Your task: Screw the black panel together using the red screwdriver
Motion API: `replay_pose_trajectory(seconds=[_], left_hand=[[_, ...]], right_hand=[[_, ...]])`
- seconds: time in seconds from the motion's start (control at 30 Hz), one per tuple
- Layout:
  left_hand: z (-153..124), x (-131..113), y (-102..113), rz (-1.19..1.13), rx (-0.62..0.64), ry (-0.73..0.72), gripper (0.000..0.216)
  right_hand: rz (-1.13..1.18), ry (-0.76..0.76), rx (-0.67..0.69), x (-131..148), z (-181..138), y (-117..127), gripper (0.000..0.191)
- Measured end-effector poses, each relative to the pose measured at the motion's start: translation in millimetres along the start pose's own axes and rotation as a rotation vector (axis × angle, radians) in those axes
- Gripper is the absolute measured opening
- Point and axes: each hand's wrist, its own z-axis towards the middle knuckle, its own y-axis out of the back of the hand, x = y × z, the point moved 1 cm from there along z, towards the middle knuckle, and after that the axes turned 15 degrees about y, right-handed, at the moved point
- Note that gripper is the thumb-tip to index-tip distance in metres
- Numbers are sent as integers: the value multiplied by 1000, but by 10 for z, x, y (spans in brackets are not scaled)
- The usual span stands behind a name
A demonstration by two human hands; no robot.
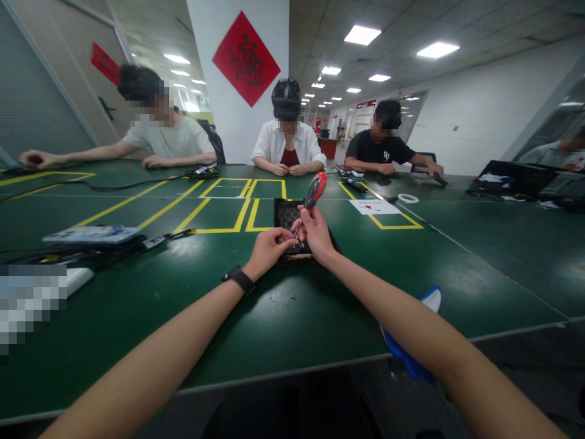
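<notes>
A screwdriver [314, 191] with a red and dark handle stands tilted in my right hand [319, 233], its handle end up and its shaft pointing down. My right fingers are closed around its lower part. Beside the shaft's lower end, my left hand [269, 249] is closed in a pinch; whatever lies between those fingertips is too small to make out. Under both hands sits a shallow black case [284, 210] with dark contents, partly covered by my fingers. A dark band [239, 280] circles my left wrist.
Yellow tape [219, 231] marks rectangles on the green table [283, 323]. Cables and a flat box [94, 235] lie left. To the right are a paper sheet [375, 207], a white ring [408, 198] and a blue-white glove [406, 350] at the near edge. Several people sit around the table.
</notes>
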Motion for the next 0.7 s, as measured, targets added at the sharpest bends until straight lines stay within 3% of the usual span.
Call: replay_pose_trajectory(seconds=[0.2, 0.47, 0.7], left_hand=[[-54, -16, 23, 67, 71, -85, 24], [-43, 5, -26, -121, 91, 77, 30], [17, 54, 33, -131, 195, 43, 30]], right_hand=[[103, -61, 57, 32, -92, 45, 39], [68, -14, 62, 87, -110, 54, 31], [55, -42, 88, 83, -91, 98, 41]])
